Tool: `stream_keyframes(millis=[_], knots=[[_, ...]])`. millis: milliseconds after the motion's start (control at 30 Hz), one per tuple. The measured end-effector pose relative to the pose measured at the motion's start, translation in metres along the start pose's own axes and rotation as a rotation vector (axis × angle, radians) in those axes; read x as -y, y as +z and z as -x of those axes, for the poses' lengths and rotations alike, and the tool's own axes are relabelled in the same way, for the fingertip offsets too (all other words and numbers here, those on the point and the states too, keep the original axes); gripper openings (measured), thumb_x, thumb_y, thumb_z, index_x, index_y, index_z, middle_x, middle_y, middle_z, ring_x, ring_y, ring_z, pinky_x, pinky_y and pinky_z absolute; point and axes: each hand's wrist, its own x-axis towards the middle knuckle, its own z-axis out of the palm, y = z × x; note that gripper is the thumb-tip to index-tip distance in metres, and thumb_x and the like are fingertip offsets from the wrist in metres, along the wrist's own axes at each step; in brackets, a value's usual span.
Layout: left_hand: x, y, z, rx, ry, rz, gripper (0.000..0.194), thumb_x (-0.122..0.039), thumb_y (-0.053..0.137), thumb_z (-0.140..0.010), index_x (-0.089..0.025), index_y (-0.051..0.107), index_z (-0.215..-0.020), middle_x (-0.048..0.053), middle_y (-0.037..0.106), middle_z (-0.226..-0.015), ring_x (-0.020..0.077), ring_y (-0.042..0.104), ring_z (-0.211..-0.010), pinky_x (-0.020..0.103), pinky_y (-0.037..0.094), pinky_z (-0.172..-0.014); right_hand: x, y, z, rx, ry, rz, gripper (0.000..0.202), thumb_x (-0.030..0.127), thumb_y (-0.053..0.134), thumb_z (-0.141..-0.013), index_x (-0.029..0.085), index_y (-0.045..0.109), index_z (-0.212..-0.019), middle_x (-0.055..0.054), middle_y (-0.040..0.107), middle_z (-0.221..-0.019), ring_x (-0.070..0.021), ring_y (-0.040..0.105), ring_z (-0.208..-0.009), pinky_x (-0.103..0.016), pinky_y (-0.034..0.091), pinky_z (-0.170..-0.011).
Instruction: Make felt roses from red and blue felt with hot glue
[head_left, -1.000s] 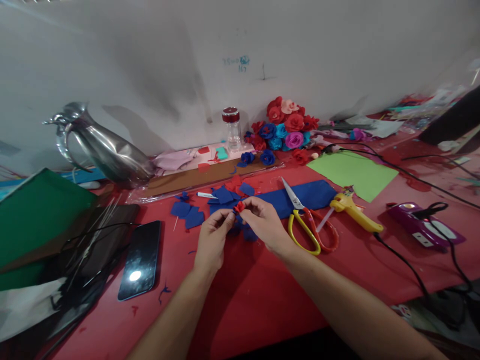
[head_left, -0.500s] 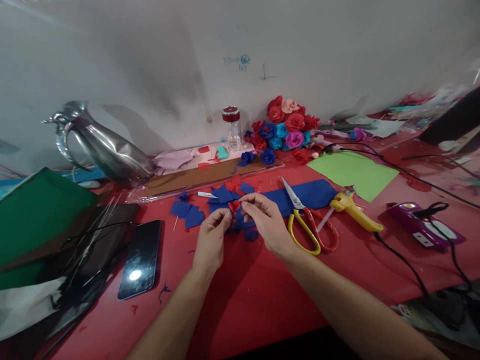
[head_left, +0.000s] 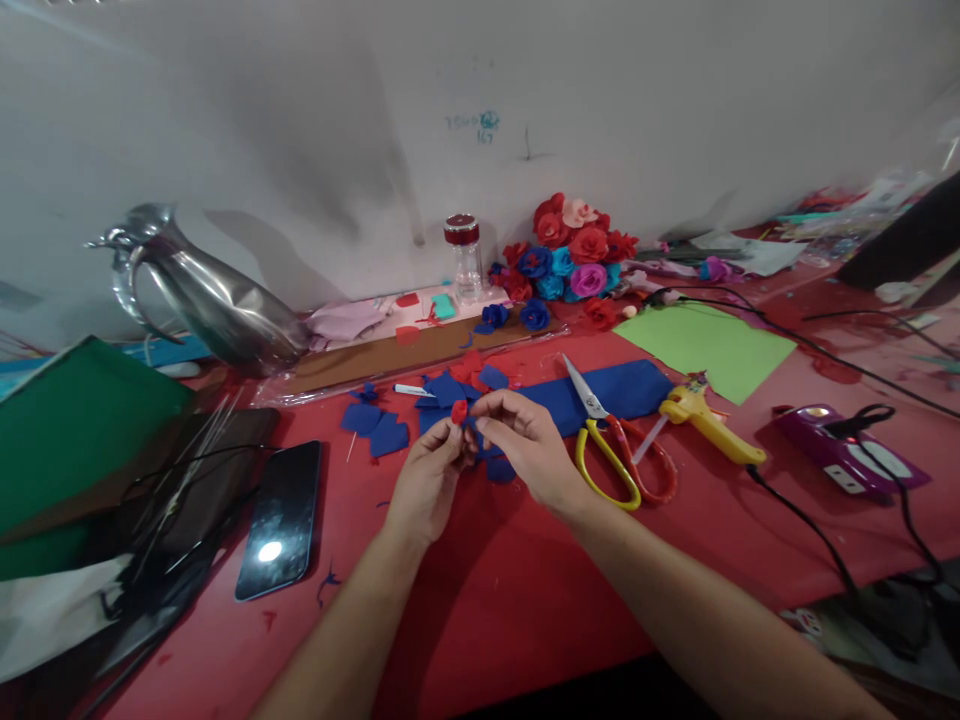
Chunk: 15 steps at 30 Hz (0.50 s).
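Note:
My left hand point(head_left: 429, 475) is closed in a pinch on a small red paper flower piece point(head_left: 459, 411), which stands up from the fingertips. Close beside it, my right hand point(head_left: 529, 445) is curled, thumb and forefinger together. I cannot make out what lies between the right fingertips. Cut blue paper pieces point(head_left: 388, 434) lie around and beneath the hands, with a white marker point(head_left: 412, 390) among them. Right of my right hand, scissors point(head_left: 611, 430) with yellow and red handles rest partly on a folded blue paper strip point(head_left: 637, 388).
A yellow glue gun point(head_left: 712, 427) and a purple power socket point(head_left: 851, 450) with cords lie at right. Green paper point(head_left: 709, 345), paper flowers point(head_left: 577, 255) and a glass jar point(head_left: 466, 260) stand or lie behind. A phone point(head_left: 281, 520) and a metal jug point(head_left: 217, 290) are at left.
The red piece has turned upright in my left fingertips and shifted slightly left. My right fingers have moved a little left and down beside it.

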Motion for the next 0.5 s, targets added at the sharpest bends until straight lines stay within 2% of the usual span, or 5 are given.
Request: stream_keyframes(millis=[133,233,500], knots=[[-0.0038,-0.0008,0.0015,0.034,-0.083,0.059,0.027,-0.031,0.078,-0.072,-0.015,0.060,-0.062,-0.001,0.053,-0.062,0.0073,0.042,-0.054,0.018,0.033,-0.049,-0.0013,-0.0001,0.0013,0.015,-0.027,0.028,0.009,0.022,0.059,-0.074,0.021,0.061,-0.083,0.002,0.061,-0.069,-0.0135,0.061,-0.061,-0.028,0.049,-0.062],[-0.0061,0.0000,0.0023,0.016,-0.136,0.088,0.023,-0.027,0.075,-0.075,-0.014,0.061,-0.063,-0.001,0.051,-0.062,0.0069,0.041,-0.053,0.017,0.034,-0.048,-0.0030,-0.0003,0.0018,0.022,-0.060,0.067,0.012,0.021,0.058,-0.075,0.022,0.060,-0.087,0.001,0.060,-0.075,-0.0133,0.063,-0.061,-0.029,0.048,-0.062],[-0.0038,-0.0007,0.0014,0.021,-0.145,0.097,0.026,-0.032,0.083,-0.067,-0.014,0.063,-0.064,-0.002,0.054,-0.060,0.0065,0.041,-0.053,0.017,0.033,-0.048,-0.0022,-0.0010,0.0041,-0.004,-0.136,0.272,0.019,0.020,0.057,-0.077,0.022,0.059,-0.096,0.000,0.061,-0.083,-0.0123,0.061,-0.062,-0.029,0.049,-0.063]])
